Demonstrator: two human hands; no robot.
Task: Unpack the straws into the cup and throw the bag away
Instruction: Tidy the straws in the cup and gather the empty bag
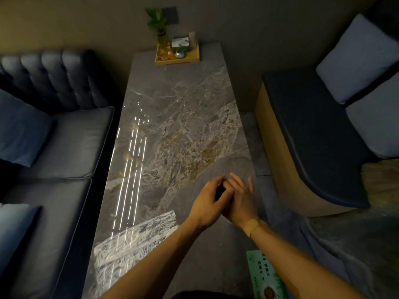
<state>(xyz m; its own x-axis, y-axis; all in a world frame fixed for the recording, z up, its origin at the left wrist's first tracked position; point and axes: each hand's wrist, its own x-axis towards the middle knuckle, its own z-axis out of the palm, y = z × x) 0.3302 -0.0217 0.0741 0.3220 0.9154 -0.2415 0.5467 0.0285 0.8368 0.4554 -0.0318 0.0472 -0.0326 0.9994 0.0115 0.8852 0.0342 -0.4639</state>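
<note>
Over the long grey marble table (183,117), your left hand (208,201) overlaps your right hand (239,197), fingers curled round something small and dark, unidentifiable; right fingers spread.

green card (267,277) at the table's near right edge: printed chinese characters in dark green, only "不" and "开" legible, the rest too small and blurred | small box (181,43) in the far wooden tray (177,59): label unreadable
</note>
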